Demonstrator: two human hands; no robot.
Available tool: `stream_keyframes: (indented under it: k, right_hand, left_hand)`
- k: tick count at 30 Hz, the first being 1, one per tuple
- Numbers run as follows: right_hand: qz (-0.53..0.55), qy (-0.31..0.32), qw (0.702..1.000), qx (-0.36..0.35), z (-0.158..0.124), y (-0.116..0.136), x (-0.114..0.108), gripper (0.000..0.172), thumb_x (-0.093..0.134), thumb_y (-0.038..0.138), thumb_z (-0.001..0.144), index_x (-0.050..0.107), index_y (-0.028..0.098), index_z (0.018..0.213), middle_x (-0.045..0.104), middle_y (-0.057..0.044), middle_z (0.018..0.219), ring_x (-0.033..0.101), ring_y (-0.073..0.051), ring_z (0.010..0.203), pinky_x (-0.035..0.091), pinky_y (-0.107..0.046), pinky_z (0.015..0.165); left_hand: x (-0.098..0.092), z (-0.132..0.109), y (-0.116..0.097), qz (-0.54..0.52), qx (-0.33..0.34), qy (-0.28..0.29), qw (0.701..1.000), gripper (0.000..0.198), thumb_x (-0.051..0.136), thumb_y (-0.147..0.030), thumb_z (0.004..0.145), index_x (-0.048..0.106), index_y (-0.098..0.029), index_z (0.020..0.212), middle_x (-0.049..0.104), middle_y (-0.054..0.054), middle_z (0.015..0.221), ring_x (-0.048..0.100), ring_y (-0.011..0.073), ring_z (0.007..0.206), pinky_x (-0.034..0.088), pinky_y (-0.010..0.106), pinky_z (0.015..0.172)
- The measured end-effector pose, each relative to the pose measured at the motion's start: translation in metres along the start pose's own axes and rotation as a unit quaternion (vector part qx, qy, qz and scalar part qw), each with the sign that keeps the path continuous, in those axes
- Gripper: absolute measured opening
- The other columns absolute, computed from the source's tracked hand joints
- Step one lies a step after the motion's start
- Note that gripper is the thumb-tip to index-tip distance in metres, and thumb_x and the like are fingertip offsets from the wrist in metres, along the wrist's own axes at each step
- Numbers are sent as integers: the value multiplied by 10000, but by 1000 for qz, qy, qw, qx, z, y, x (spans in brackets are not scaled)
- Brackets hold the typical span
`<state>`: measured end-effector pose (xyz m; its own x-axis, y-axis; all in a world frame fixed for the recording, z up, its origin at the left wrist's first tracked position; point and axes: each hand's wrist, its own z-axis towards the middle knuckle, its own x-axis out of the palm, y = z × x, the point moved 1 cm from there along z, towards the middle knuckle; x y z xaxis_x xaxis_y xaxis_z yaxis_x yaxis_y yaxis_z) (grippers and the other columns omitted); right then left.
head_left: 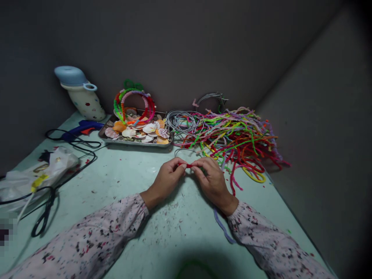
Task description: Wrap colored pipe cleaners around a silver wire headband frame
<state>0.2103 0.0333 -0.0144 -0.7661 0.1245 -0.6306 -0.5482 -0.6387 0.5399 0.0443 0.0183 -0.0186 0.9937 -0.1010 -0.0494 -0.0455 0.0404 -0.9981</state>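
We saw a fuzzy red pipe cleaner (185, 165) — rough, matt fibre — near a shiny metal tray (136, 142) of glossy shells (128, 133), on a scuffed, matt tabletop (122, 182).

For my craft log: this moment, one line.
left hand | right hand | both pinch fuzzy red pipe cleaner | tangled multicoloured pipe cleaners

A dark grey back wall (162, 46) meets a grey side wall (316, 147) in a corner above a pale green table (162, 232) speckled with stains; dim light falls brightest on the tabletop, leaving the far right in shadow
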Motion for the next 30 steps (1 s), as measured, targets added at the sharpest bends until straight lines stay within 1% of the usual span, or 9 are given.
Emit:
stream_keyframes:
  k: [5, 12, 17, 21, 24, 26, 30]
  right_hand:
    - [16, 5, 1000, -2, 1, 1, 0, 68, 552, 243, 912, 613, 214, 915, 623, -43, 893, 558, -204, 890, 430, -383, 829]
    - [18, -15, 1000, 19, 1, 3, 0, 67, 574, 263, 904, 627, 228, 924, 641, -34, 892, 568, -205, 894, 427, -389, 838]
    - [36, 0, 999, 16, 1, 1, 0, 57, 550, 239, 914, 601, 215, 904, 614, -36, 882, 554, -198, 880, 428, -369, 817]
    - [52, 4, 998, 26, 1, 1, 0, 65, 523, 230, 925, 582, 211, 906, 590, -36, 881, 546, -193, 875, 432, -354, 800]
    - [61, 2, 998, 25, 0, 2, 0, 74, 505, 213, 930, 576, 213, 911, 587, -37, 883, 546, -191, 872, 437, -351, 794]
    - [62, 2, 998, 22, 0, 2, 1, 76, 508, 211, 927, 582, 215, 913, 592, -37, 879, 548, -193, 872, 440, -357, 795]
    - [76, -1, 997, 23, 0, 3, 0, 68, 554, 218, 907, 618, 220, 929, 618, -40, 893, 566, -195, 886, 457, -362, 802]
  left_hand:
    - [1, -1, -2, 7, 4, 0, 1000, 212, 523, -342, 872, 610, -154, 828, 491, -37, 606, 399, 101, 546, 314, 220, 527]
    - [1, -2, -5, 0, 7, -4, 1000, 213, 522, -349, 881, 612, -160, 844, 512, -32, 634, 409, 98, 556, 319, 217, 533]
    - [1, -3, -7, 10, 14, 3, 1000, 209, 521, -339, 894, 616, -155, 860, 524, -31, 655, 411, 93, 567, 334, 213, 550]
    - [3, -3, -10, 9, 31, 9, 999, 223, 535, -346, 893, 634, -148, 919, 619, 9, 795, 493, 112, 662, 378, 221, 611]
    - [4, -2, -9, 2, 46, 35, 998, 256, 542, -340, 891, 662, -145, 1004, 664, 45, 904, 551, 142, 764, 412, 241, 678]
    - [5, -1, -9, 1, 48, 50, 998, 265, 546, -339, 887, 679, -141, 1003, 678, 59, 913, 568, 157, 795, 425, 254, 710]
    - [4, 0, -7, 3, 51, 42, 998, 244, 579, -325, 864, 692, -129, 956, 678, 65, 890, 573, 161, 806, 429, 259, 733]
